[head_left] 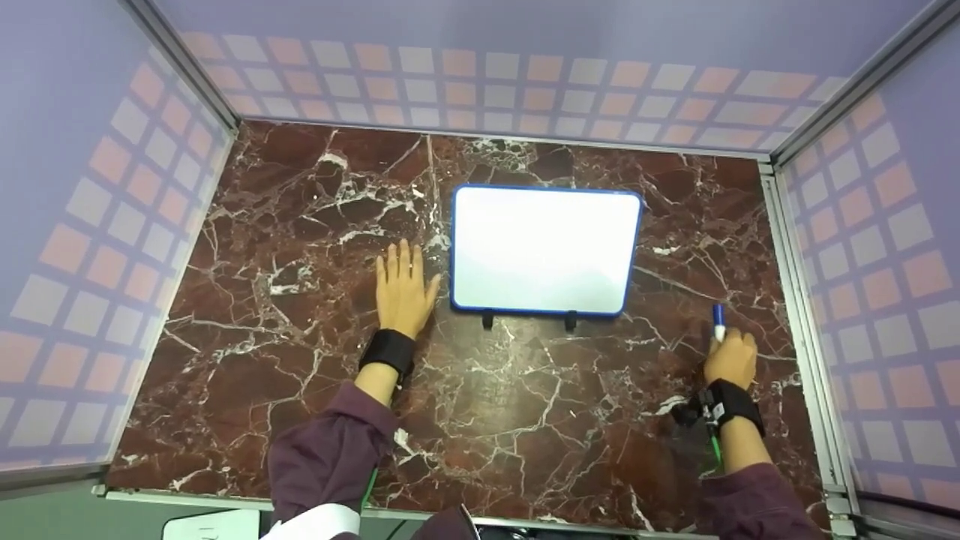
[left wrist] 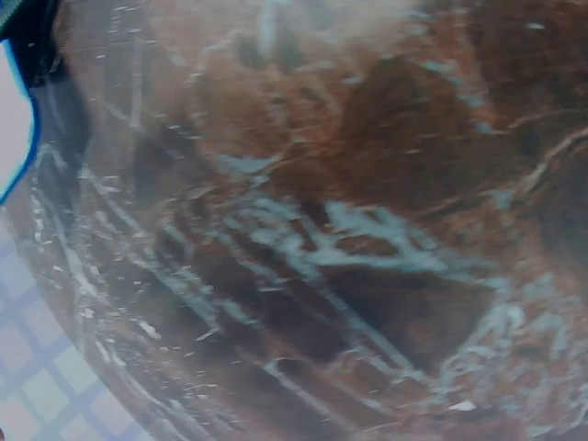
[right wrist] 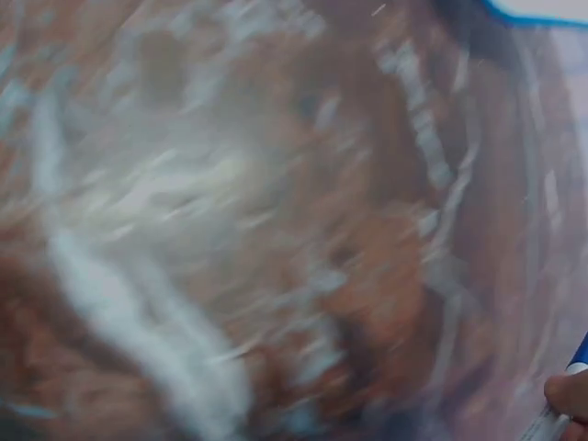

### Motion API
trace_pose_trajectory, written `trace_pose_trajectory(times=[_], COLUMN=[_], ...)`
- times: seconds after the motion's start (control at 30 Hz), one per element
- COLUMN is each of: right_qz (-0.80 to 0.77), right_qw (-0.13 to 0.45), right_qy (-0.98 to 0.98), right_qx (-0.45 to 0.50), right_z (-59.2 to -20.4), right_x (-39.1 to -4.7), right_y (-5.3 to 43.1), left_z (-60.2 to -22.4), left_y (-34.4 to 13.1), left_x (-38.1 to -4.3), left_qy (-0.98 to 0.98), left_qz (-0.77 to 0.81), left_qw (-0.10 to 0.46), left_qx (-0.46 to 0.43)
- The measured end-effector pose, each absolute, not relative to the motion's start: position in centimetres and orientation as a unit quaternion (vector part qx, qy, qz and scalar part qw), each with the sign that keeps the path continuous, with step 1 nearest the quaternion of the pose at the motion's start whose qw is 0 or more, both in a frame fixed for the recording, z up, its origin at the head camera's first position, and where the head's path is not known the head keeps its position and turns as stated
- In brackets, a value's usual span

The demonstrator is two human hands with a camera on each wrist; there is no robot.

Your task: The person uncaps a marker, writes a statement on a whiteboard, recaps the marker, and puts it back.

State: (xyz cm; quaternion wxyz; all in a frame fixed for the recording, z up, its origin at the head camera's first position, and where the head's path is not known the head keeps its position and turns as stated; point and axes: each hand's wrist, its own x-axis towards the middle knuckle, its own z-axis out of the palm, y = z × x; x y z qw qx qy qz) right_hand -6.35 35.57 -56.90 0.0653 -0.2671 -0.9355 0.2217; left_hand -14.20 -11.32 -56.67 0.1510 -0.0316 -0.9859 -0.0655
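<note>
A whiteboard [head_left: 546,247] with a blue frame lies near the middle of the marble-patterned table. Two black clips or feet show at its near edge. My left hand [head_left: 405,292] is spread flat, fingers straight, just left of the board. To the far right, my right hand [head_left: 731,361] grips a marker [head_left: 718,322] with a white barrel and blue cap, its blue end pointing away from me. In the right wrist view the marker [right wrist: 577,363] and fingertips [right wrist: 568,397] appear at the lower right corner. The left wrist view catches only the board's edge [left wrist: 32,138].
The marble-patterned tabletop [head_left: 495,420] is walled on three sides by pale panels with pink and white squares [head_left: 480,82]. A metal rail [head_left: 806,330] runs along the right edge. Black straps with wrist cameras [head_left: 690,411] and green cables sit at both wrists.
</note>
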Motion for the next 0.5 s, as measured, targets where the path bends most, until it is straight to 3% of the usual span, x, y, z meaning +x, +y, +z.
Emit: trace_pose_trajectory(times=[0.5], right_qz=[0.287], right_qw=[0.118], right_qy=[-0.944], right_qx=[-0.108], right_z=[-51.3], right_x=[-10.3], right_y=[31.7], left_z=[-52.4], left_y=[-8.1], left_x=[-14.7], left_qy=[-0.977], left_qz=[-0.086], left_qw=[0.172], left_qx=[-0.089])
